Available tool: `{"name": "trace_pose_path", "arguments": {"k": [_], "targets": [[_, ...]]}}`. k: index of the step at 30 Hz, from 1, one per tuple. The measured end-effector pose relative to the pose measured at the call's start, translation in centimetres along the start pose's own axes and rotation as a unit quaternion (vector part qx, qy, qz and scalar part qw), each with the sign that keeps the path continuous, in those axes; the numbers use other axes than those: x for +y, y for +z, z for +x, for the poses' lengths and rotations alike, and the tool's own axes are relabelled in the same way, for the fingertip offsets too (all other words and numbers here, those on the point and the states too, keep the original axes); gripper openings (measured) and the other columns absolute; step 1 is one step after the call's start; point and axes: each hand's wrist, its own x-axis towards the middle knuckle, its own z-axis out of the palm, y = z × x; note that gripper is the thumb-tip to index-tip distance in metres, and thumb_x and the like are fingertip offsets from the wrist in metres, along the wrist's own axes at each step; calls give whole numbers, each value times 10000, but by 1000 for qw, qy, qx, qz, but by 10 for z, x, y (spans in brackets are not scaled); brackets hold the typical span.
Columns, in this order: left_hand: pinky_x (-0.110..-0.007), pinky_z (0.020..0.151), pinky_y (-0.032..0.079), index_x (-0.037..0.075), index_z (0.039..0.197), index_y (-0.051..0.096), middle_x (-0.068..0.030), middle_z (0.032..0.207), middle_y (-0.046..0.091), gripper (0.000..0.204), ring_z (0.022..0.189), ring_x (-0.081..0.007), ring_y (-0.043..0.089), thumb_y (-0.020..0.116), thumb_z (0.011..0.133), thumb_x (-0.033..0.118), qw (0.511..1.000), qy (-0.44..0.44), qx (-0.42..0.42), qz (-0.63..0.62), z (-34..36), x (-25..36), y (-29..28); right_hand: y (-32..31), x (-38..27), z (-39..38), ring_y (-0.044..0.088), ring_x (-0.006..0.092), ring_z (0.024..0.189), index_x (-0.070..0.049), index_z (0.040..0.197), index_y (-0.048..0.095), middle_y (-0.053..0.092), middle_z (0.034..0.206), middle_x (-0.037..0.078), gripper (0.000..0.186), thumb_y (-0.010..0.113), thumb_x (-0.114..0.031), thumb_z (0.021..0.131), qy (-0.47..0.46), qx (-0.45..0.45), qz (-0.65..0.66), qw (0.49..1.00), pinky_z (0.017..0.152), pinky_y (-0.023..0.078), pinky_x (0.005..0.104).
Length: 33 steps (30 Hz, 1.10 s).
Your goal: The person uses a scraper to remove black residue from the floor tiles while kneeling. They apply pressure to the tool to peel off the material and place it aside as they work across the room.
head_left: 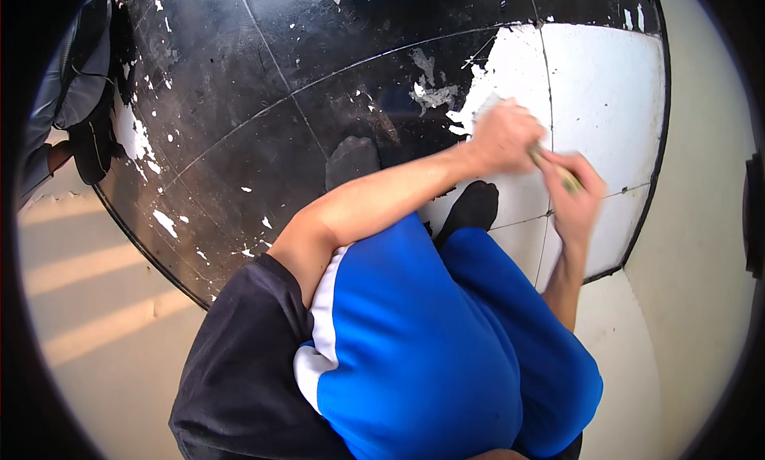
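Nearest to me are my blue trousers (422, 340), marked with a white side stripe (323, 344), and, at the left, my black sleeve (239, 364), from which my bare left forearm (398, 191) reaches up and across to the right. Beyond the trousers my feet rest on the floor, one in a dark grey sock (351, 161), the other in a black sock (476, 205). Farther on, my left hand (508, 137) and my right hand (578, 185) hold one hand tool (567, 178) between them over white tiles (606, 101). The right fingers are clamped round its yellowish handle; the left fingers are curled closed on its forward part (both hands are slightly blurred). The tool slants up and to the left, and a greyish patch shows just past my left knuckles, though I cannot tell its exact shape. Close beside that hand runs the ragged edge of a black coating (239, 78), which spreads left and away across the tiled floor, broken by white flecks and pale joint lines. At the far left is grey and black clothing (84, 101), partly cut off by the dark rim.
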Motion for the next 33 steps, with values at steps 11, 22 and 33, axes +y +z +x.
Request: {"name": "trace_pose_path", "arguments": {"k": [11, 22, 33], "targets": [[-390, 598, 360, 139, 620, 506, -31, 597, 492, 218, 601, -251, 532, 716, 562, 119, 999, 8, 24, -27, 11, 18, -12, -5, -11, -9, 587, 48, 727, 48, 957, 736, 719, 802, 55, 64, 695, 43, 909, -49, 7, -31, 998, 663, 465, 211], [-394, 596, 340, 129, 621, 494, -41, 585, 472, 242, 586, -265, 514, 732, 575, 125, 999, -7, 31, -16, 21, 29, -18, -3, -31, -5, 551, 39, 702, 36, 945, 742, 685, 760, 29, 68, 723, 16, 883, -35, -12, -29, 999, 651, 458, 217], [-394, 607, 356, 133, 626, 482, -37, 601, 475, 240, 602, -258, 524, 707, 546, 105, 999, 0, 30, -11, 16, 29, -18, -7, -28, -6, 570, 49, 677, 41, 954, 741, 713, 760, 50, 88, 727, 14, 872, -36, -22, -11, 999, 621, 457, 222]]}}
